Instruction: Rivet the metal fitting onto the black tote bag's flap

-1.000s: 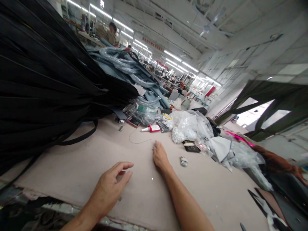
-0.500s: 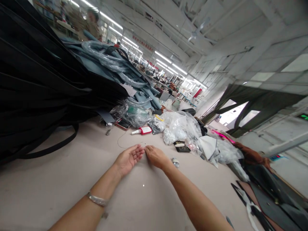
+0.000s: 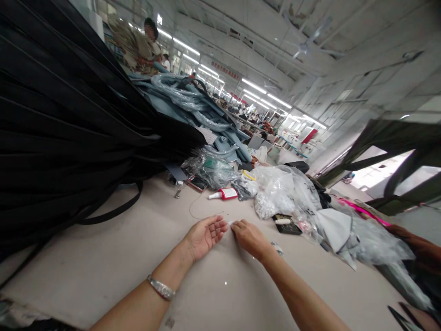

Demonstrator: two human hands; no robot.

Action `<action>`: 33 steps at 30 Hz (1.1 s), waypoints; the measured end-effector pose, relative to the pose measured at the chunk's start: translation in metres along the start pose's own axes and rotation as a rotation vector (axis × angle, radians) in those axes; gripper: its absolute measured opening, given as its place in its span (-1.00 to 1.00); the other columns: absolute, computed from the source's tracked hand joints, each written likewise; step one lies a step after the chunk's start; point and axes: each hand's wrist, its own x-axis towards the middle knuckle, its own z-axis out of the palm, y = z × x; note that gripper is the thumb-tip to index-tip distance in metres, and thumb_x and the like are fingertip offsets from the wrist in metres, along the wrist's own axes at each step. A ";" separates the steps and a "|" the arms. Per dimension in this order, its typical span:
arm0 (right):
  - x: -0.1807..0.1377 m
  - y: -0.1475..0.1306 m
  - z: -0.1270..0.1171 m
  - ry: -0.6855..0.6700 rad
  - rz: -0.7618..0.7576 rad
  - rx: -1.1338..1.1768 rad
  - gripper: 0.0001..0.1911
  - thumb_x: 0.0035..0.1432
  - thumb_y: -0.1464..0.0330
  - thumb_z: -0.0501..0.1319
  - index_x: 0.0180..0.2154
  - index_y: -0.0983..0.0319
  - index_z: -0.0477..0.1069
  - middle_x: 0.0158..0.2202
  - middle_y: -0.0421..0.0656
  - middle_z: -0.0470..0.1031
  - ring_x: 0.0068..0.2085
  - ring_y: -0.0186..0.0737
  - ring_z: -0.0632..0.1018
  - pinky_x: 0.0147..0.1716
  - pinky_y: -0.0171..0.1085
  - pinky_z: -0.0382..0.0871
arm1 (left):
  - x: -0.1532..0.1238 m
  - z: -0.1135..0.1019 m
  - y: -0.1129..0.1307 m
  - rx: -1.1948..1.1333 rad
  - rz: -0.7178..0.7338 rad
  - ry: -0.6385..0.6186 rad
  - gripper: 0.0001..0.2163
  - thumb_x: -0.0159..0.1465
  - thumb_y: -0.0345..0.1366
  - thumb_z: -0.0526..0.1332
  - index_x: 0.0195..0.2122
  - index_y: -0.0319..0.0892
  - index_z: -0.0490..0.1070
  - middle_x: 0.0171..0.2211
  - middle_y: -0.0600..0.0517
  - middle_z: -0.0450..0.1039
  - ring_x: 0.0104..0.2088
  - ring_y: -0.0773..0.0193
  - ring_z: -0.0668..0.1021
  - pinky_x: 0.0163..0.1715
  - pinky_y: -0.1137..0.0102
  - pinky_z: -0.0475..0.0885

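Both my hands meet over the beige table (image 3: 103, 257). My left hand (image 3: 204, 233) lies palm up with its fingers a little curled and apart, a silver bracelet (image 3: 160, 288) on its wrist. My right hand (image 3: 248, 237) is palm down, fingertips pinched at a tiny pale thing right by the left fingertips; I cannot make out what it is. A thin thread or wire (image 3: 198, 209) curves across the table just beyond the hands. A small red and white glue bottle (image 3: 223, 194) lies farther back.
A tall pile of black straps (image 3: 62, 138) fills the left side. Grey-blue straps in plastic (image 3: 193, 105) are heaped behind. Clear bags of small parts (image 3: 279, 188) and a dark box (image 3: 284, 223) lie right. A person stands at the far left back.
My left hand has come forward from the near table edge, turned palm up and met my right hand. The right hand stayed near the same spot. The view shifted.
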 end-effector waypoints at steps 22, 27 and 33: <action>0.041 0.042 -0.028 -0.179 0.220 0.575 -0.79 -0.14 0.53 0.27 -0.38 0.28 0.62 -0.47 -0.22 0.62 -0.43 -0.32 0.55 -0.47 -0.43 0.30 | -0.001 0.003 -0.003 0.006 -0.028 0.050 -0.84 0.39 -0.46 0.16 -0.30 -0.34 0.51 -0.43 -0.10 0.61 -0.48 0.29 0.65 -0.50 0.50 0.48; 0.039 0.040 -0.021 -0.126 0.237 0.672 -0.78 -0.22 0.57 0.21 -0.47 0.28 0.57 -0.55 -0.25 0.56 -0.48 -0.33 0.49 -0.51 -0.41 0.25 | -0.002 0.003 -0.004 -0.001 -0.029 0.048 -0.81 0.39 -0.46 0.14 -0.34 -0.36 0.51 -0.44 -0.11 0.60 -0.49 0.29 0.64 -0.48 0.50 0.48; 0.032 0.042 -0.021 -0.084 0.277 0.876 -0.85 -0.19 0.52 0.22 -0.47 0.28 0.52 -0.58 -0.25 0.53 -0.52 -0.35 0.50 -0.48 -0.41 0.36 | -0.001 0.003 -0.004 -0.012 -0.033 0.038 -0.79 0.41 -0.44 0.12 -0.33 -0.37 0.51 -0.39 -0.15 0.60 -0.43 0.27 0.65 -0.37 0.47 0.54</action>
